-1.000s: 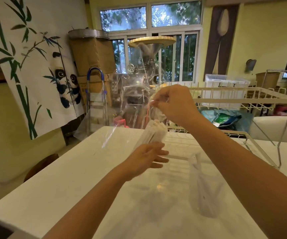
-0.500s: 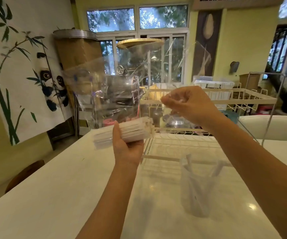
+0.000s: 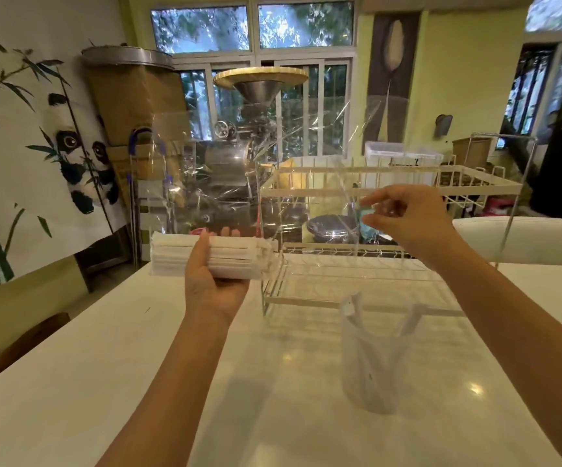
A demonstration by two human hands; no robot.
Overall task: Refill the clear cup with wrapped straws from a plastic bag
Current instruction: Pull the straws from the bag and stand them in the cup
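A: Item one, the left hand (image 3: 214, 284)?
B: It is gripping a bundle of wrapped straws (image 3: 212, 256), lying level above the white table (image 3: 111, 348), fingers curling round it.
A: Item two, the right hand (image 3: 407, 220)?
B: It is pinching the clear plastic bag (image 3: 273, 163), which is spreading up and leftward toward the bundle.
A: Item three, the clear cup (image 3: 372, 362)?
B: It is standing on the table below the right forearm, holding a few straws, just in front of the wire rack (image 3: 391, 187).
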